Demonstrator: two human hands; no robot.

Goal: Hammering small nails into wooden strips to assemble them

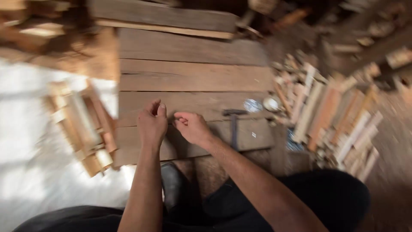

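A person's two bare hands meet low over a rough bench of wooden planks (pixel 193 77); the left hand (pixel 151 122) rests curled on the near plank, thumb against bent fingers, while the right hand (pixel 192 126), just beside it, has its fingertips drawn together as if pinching something too small and blurred to make out; whether either hand holds anything cannot be told; a hammer (pixel 234 124) lies on the same plank just right of the right hand, head away from the person; two small round tins (pixel 262 104) sit beyond it; short wooden offcuts (pixel 334 120) are heaped right of the bench, and more offcut blocks (pixel 83 124) lie to its left.
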